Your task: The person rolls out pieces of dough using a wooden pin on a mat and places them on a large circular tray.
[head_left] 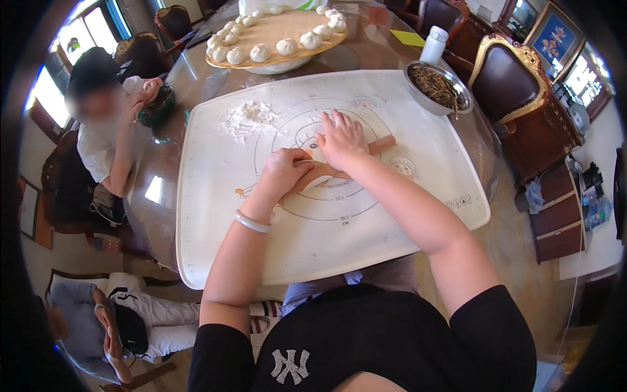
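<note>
- Plainly, the rolling pin [339, 166] looked like a stiff, light wooden rod, smooth enough to spin under a palm; it seemed best pressed from above near its two ends rather than gripped.
- The dough piece [321, 175] under it was largely hidden; I judged it soft, thin and easy to tear or stick.
- The right hand [342, 138] lay flat, fingers spread, on top of the pin near the middle of the frame.
- The left hand [285, 170] was curled loosely over the pin's lower-left end; how firmly it closed could not be told.
- The pin ran diagonally from centre-left up to the right, on the white pastry mat [418, 215] covering the counter [163, 163].
- A flour heap [251, 116] sat upper left of the hands, apart from them.
- A steel bowl of dark filling [437, 87] stood at upper right, and a board of shaped buns [277, 40] at the top.
</note>
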Motion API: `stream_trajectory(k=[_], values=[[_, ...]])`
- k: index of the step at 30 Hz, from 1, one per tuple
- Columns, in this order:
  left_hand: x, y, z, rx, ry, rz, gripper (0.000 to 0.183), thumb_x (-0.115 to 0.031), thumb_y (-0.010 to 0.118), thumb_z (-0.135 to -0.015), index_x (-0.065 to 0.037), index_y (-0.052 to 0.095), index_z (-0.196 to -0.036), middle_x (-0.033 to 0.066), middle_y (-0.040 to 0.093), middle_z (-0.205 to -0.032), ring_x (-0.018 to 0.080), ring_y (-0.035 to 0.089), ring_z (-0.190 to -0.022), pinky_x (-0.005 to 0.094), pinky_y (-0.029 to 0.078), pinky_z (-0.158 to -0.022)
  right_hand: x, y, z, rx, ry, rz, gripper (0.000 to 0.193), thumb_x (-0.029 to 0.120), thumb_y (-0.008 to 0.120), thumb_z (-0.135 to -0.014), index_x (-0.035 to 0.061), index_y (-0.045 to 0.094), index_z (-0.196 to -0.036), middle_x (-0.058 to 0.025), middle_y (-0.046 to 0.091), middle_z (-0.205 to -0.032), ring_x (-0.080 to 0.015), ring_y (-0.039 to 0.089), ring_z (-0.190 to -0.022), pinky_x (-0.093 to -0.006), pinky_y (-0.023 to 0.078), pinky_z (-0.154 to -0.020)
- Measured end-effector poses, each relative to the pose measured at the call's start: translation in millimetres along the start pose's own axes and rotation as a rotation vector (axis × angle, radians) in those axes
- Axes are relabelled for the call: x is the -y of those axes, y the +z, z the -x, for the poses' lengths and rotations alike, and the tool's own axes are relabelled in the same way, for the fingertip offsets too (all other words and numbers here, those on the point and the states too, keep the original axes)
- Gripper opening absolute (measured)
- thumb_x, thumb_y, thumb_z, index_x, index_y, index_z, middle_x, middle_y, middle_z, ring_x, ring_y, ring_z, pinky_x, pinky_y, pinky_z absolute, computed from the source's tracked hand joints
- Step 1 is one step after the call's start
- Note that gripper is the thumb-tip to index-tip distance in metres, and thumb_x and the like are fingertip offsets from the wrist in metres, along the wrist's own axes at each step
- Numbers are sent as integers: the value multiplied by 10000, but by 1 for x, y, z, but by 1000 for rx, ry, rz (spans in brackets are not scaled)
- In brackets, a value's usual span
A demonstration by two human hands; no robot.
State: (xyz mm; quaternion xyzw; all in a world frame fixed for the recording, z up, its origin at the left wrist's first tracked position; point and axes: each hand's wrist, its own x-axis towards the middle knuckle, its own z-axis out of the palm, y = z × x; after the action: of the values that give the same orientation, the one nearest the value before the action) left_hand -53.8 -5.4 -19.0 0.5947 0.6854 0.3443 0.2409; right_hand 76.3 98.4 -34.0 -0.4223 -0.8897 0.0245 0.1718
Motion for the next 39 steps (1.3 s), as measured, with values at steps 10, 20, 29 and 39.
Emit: stream_trajectory(k=[10, 20, 29, 39], values=[[11, -6, -7, 161, -188, 330, 261, -239, 580, -868, -33, 589, -1027, 59, 622, -822, 105, 550, -729, 246, 448, -643, -43, -32, 55, -3, -218, -435, 277, 243, 514, -881, 31, 514, -1059, -148, 551, -1053, -275, 555, -944, -366, 455, -760], [24, -23, -14, 96, -287, 475, 342, -183, 654, -820, 14, 552, -1079, 57, 613, -943, 118, 581, -815, 244, 477, -675, -41, -30, 61, -49, -313, -304, 183, 231, 491, -888, 55, 528, -918, -72, 602, -663, -259, 597, -608, -377, 456, -516], [17, -16, -9, 132, -270, 577, 328, -219, 654, -819, 7, 561, -1039, 39, 607, -878, 90, 558, -780, 210, 455, -650, -61, -32, 59, -47, -224, -302, 193, 248, 498, -889, 81, 522, -796, -73, 572, -599, -266, 572, -554, -401, 430, -497], [22, -16, -15, 39, -320, 1503, 351, -172, 498, -920, 63, 446, -1175, 165, 550, -1154, 227, 567, -1052, 320, 495, -882, -68, -29, 55, -126, -231, -325, 191, 256, 516, -883, 92, 545, -789, -65, 566, -605, -249, 571, -611, -388, 435, -525]])
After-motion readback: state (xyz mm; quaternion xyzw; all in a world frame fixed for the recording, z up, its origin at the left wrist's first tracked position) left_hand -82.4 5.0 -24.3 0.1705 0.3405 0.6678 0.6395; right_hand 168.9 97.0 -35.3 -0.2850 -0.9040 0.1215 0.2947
